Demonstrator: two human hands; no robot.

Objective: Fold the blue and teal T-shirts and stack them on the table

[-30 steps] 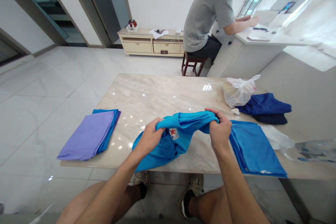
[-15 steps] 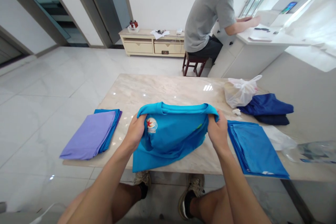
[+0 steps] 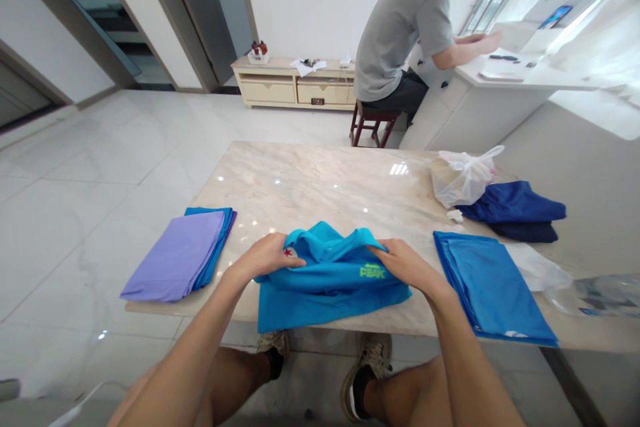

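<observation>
A bright blue T-shirt [image 3: 330,290] with a green PEAK print lies bunched at the table's near edge, its upper part lifted between my hands. My left hand [image 3: 274,255] grips the collar area on the left, beside a small red star emblem partly covered by my fingers. On the other side, my right hand [image 3: 403,260] pinches the fabric near the green lettering. To the left sits a pile of folded clothes, a lilac one [image 3: 175,257] on top of blue. A folded blue garment stack [image 3: 493,283] lies to the right.
The marble-patterned table [image 3: 310,177] also bears a tied white plastic bag [image 3: 463,177], dark blue clothing [image 3: 520,210] and a clear plastic bottle [image 3: 600,295] on the right. Beyond it, a person in a grey shirt [image 3: 400,27] sits on a stool [image 3: 375,123] at a white counter.
Both hands have lowered the shirt's collar end toward the table and slightly folded it over. The green PEAK print now shows plainly, and the collar sags between my hands.
</observation>
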